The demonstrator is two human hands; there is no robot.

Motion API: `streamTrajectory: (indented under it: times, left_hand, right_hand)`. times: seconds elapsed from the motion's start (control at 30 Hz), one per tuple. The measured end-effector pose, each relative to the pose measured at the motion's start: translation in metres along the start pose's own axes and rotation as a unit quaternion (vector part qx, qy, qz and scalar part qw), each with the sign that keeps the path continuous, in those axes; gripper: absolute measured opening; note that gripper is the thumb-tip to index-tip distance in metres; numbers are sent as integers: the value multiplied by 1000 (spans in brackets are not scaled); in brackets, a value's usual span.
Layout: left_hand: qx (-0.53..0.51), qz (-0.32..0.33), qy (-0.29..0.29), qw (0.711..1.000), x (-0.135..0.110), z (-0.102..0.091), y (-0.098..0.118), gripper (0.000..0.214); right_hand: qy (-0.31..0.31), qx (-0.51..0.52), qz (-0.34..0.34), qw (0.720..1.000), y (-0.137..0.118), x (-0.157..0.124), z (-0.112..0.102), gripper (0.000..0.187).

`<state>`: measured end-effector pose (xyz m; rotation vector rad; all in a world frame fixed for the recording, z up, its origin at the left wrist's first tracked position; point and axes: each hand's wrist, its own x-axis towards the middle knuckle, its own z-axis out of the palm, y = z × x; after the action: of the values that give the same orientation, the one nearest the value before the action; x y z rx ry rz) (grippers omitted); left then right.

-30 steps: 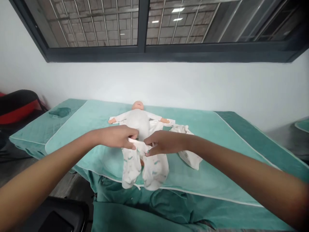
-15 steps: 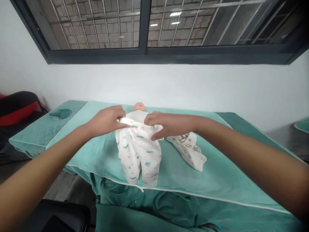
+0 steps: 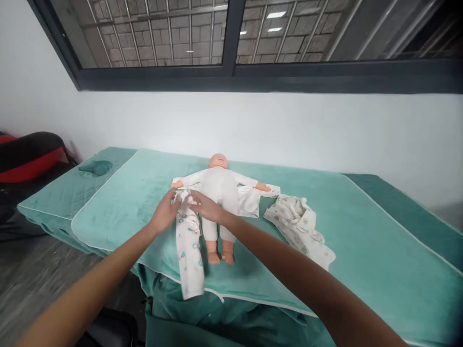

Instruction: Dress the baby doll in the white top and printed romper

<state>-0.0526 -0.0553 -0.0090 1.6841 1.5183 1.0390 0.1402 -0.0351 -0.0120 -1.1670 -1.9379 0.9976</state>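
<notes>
A baby doll [image 3: 219, 185] in a white bodysuit lies on its back, arms spread, bare feet toward me. A patterned white top [image 3: 249, 201] is spread beneath it. Beside the doll's leg hang white baby pants [image 3: 190, 250] with small coloured prints, narrowed lengthwise, their lower end near the bed's front edge. My left hand [image 3: 167, 209] is closed on the left side of the waistband. My right hand [image 3: 207, 206] grips the other side, close to the left one, and its forearm crosses over the doll's leg area.
A crumpled patterned baby garment [image 3: 300, 226] lies right of the doll on the green massage bed [image 3: 361, 241], which has a face hole [image 3: 96, 167] at its left end. Behind it is a white wall [image 3: 253, 125] under a barred window. A red and black chair [image 3: 32, 154] stands at left.
Both hands have moved left and closer together with the pants, which went from spread wide over the doll to narrow beside it. The doll's body and legs now show.
</notes>
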Motion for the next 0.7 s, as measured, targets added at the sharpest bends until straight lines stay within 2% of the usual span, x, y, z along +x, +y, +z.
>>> streamTrajectory:
  times: [0.07, 0.13, 0.2, 0.27, 0.33, 0.37, 0.47, 0.57, 0.63, 0.7]
  left_hand:
    - [-9, 47, -14, 999, -11, 17, 1, 47]
    - [-57, 36, -61, 996, -18, 36, 6, 43]
    - [-99, -29, -89, 991, -18, 55, 13, 44]
    - [-134, -112, -106, 979, -11, 72, 18, 49]
    - [-195, -165, -133, 958, -1, 85, 20, 54]
    - [-236, -177, -147, 944, 5, 91, 21, 56]
    - [-351, -192, -160, 902, 23, 106, 20, 60]
    - [-401, -203, -142, 882, 40, 110, 19, 62]
    - [-408, -208, -130, 880, 52, 100, 18, 62]
    - [-406, -209, -116, 882, 64, 78, 16, 61]
  right_hand:
    - [56, 8, 1, 998, 25, 11, -7, 62]
    - [128, -3, 6, 992, 49, 23, -27, 57]
    - [199, -45, 10, 979, 70, 37, -56, 53]
    - [241, -67, 23, 968, 89, 53, -89, 59]
    - [269, -129, 77, 951, 106, 69, -120, 65]
    - [262, -165, 125, 943, 114, 76, -133, 67]
    - [163, -193, 237, 938, 131, 94, -158, 73]
    - [99, -174, 248, 948, 132, 111, -167, 73]
    - [66, -162, 242, 954, 122, 126, -165, 75]
    - [47, -149, 229, 961, 106, 147, -158, 79]
